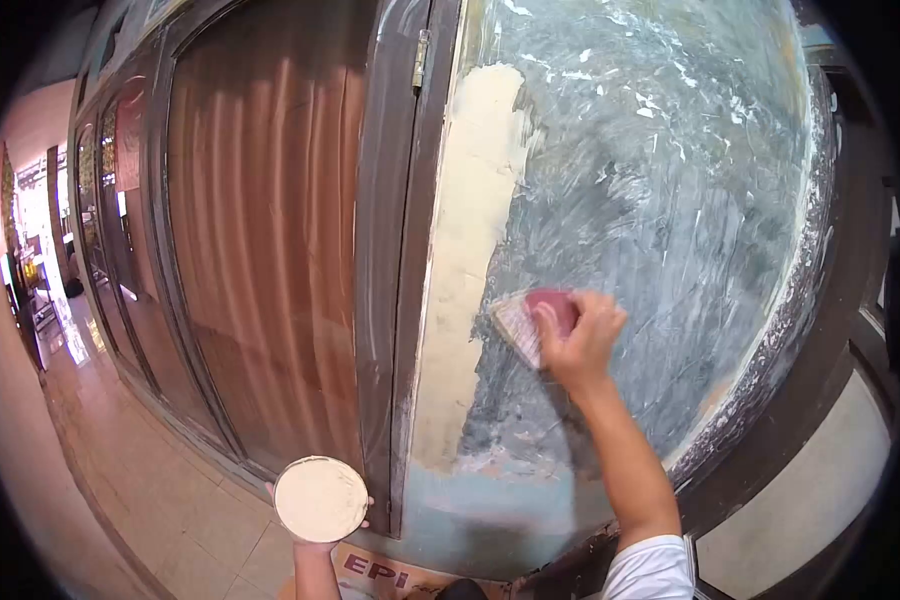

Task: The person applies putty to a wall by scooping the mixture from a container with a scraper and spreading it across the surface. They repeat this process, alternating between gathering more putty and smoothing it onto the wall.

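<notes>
My right hand (582,338) grips a scraper (518,325) with a pinkish-red handle and a pale, smeared blade. The blade is at the grey, patchy wall (650,230), just right of a strip of cream filler (470,200) that runs down the wall's left side. Low in the view, my left hand (317,546) holds up a round container of cream paste (320,499) from below, its fingertips showing at both sides of the rim.
A dark wooden frame (385,250) with a hinge borders the wall on the left, beside a window with a brown curtain (265,250). Dark woodwork (770,420) stands at the right. Printed cardboard (375,572) lies on the tiled floor (185,480).
</notes>
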The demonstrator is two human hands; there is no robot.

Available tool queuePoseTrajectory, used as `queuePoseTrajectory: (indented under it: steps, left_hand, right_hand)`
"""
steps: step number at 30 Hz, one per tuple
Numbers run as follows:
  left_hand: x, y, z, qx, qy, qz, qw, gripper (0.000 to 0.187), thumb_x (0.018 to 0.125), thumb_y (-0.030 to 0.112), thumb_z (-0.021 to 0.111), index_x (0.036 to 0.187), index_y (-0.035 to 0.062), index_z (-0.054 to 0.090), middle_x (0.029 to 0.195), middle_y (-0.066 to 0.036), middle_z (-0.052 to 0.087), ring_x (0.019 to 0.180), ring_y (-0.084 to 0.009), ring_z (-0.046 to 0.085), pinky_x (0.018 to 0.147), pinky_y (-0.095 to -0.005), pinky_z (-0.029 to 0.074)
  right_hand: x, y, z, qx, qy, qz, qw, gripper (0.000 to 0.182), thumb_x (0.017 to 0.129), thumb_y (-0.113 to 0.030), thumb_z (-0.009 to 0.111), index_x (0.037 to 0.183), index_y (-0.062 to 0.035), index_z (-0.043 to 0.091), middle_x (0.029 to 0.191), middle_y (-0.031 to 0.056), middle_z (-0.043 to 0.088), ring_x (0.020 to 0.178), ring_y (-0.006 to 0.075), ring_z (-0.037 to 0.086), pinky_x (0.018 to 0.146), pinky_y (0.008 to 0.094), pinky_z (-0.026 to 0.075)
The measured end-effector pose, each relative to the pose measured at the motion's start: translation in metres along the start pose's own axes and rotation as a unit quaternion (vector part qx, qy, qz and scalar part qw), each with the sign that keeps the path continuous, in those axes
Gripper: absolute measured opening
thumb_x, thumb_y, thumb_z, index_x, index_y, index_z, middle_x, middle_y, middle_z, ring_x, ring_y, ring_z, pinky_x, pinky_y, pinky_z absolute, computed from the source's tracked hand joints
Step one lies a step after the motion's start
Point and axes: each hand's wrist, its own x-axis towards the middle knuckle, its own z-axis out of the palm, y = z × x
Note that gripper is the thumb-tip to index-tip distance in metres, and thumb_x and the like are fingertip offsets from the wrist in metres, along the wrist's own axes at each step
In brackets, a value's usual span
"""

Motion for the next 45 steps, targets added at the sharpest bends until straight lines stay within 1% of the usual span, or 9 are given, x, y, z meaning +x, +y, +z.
queuePoseTrajectory:
  steps: [4, 12, 16, 20, 24, 29, 34, 39, 45]
  left_hand:
    - [-0.003, 0.005, -0.008, 0.005, -0.002, -0.002, 1.0, 0.112, 0.08, 0.094, 0.049, 0.158, 0.0153, 0.042, 0.154, -0.036, 0.043, 0.126, -0.078, 0.041, 0.087, -0.0892, 0.045]
    - [-0.002, 0.002, -0.005, -0.005, -0.01, -0.004, 1.0, 0.114, 0.079, 0.095, 0.051, 0.159, 0.0147, 0.041, 0.154, -0.035, 0.044, 0.124, -0.0769, 0.043, 0.087, -0.0884, 0.045]
    - [-0.006, 0.0, -0.006, -0.015, -0.001, 0.002, 1.0, 0.115, 0.079, 0.095, 0.051, 0.159, 0.0141, 0.041, 0.154, -0.035, 0.044, 0.126, -0.0768, 0.042, 0.088, -0.0884, 0.045]
    - [-0.004, 0.005, -0.008, -0.01, -0.001, -0.006, 1.0, 0.116, 0.078, 0.096, 0.051, 0.159, 0.0134, 0.041, 0.155, -0.035, 0.043, 0.127, -0.0769, 0.041, 0.088, -0.0884, 0.045]
    - [-0.008, 0.008, -0.009, 0.009, -0.011, -0.002, 1.0, 0.113, 0.079, 0.095, 0.051, 0.158, 0.0152, 0.042, 0.154, -0.035, 0.045, 0.127, -0.0752, 0.043, 0.086, -0.0876, 0.047]
    - [-0.011, 0.011, -0.009, 0.02, -0.005, 0.004, 1.0, 0.112, 0.078, 0.095, 0.052, 0.157, 0.0155, 0.043, 0.153, -0.035, 0.045, 0.125, -0.0755, 0.045, 0.086, -0.0875, 0.047]
    - [-0.012, 0.011, -0.011, 0.015, -0.016, -0.001, 1.0, 0.115, 0.077, 0.095, 0.054, 0.157, 0.0139, 0.043, 0.153, -0.035, 0.045, 0.126, -0.0752, 0.044, 0.087, -0.0873, 0.046]
    - [-0.014, 0.013, -0.007, -0.001, -0.014, -0.013, 1.0, 0.112, 0.08, 0.092, 0.055, 0.158, 0.0137, 0.042, 0.154, -0.034, 0.045, 0.128, -0.076, 0.041, 0.09, -0.0876, 0.045]
    - [0.004, 0.005, 0.0, 0.023, -0.021, -0.027, 0.999, 0.112, 0.081, 0.093, 0.052, 0.159, 0.0127, 0.041, 0.154, -0.034, 0.045, 0.127, -0.0763, 0.042, 0.09, -0.0867, 0.046]
  right_hand:
    - [-0.066, -0.014, -0.002, 0.021, -0.293, -0.26, 0.92, 0.03, 0.087, -0.037, 0.08, 0.102, -0.0155, 0.064, 0.09, -0.0003, 0.058, 0.085, 0.025, 0.054, 0.08, 0.0447, 0.033]
    - [-0.014, 0.005, 0.007, -0.037, 0.051, -0.04, 0.997, 0.03, 0.092, -0.041, 0.073, 0.107, -0.0176, 0.062, 0.087, -0.0011, 0.055, 0.084, 0.0235, 0.055, 0.077, 0.0429, 0.033]
    - [-0.09, -0.022, 0.002, 0.027, -0.251, -0.314, 0.915, 0.031, 0.091, -0.04, 0.074, 0.106, -0.0169, 0.061, 0.084, -0.0016, 0.053, 0.083, 0.023, 0.054, 0.077, 0.0424, 0.034]
    - [-0.02, -0.015, -0.003, -0.021, -0.123, -0.02, 0.992, 0.024, 0.091, -0.039, 0.074, 0.101, -0.0199, 0.062, 0.083, -0.002, 0.053, 0.081, 0.0219, 0.053, 0.078, 0.0438, 0.033]
    - [-0.027, -0.002, 0.007, -0.01, 0.037, -0.017, 0.999, 0.022, 0.09, -0.04, 0.075, 0.095, -0.0208, 0.065, 0.082, -0.0011, 0.055, 0.081, 0.0224, 0.053, 0.078, 0.0445, 0.033]
    - [-0.08, -0.011, 0.007, 0.004, -0.24, -0.231, 0.943, 0.029, 0.087, -0.036, 0.081, 0.08, -0.0149, 0.062, 0.077, 0.0027, 0.055, 0.079, 0.0285, 0.051, 0.08, 0.0447, 0.032]
    - [-0.016, 0.007, 0.004, -0.01, 0.05, 0.003, 0.999, 0.027, 0.091, -0.041, 0.075, 0.095, -0.0169, 0.065, 0.084, 0.0006, 0.059, 0.081, 0.0243, 0.053, 0.08, 0.0459, 0.033]
    - [-0.078, -0.011, -0.011, 0.021, -0.328, -0.193, 0.925, 0.037, 0.089, -0.036, 0.079, 0.107, -0.0099, 0.06, 0.087, 0.004, 0.06, 0.085, 0.0254, 0.054, 0.08, 0.0453, 0.033]
    - [-0.012, -0.002, -0.02, -0.03, -0.046, 0.025, 0.998, 0.037, 0.092, -0.025, 0.08, 0.114, -0.007, 0.056, 0.088, 0.0061, 0.061, 0.082, 0.0251, 0.059, 0.078, 0.0461, 0.043]
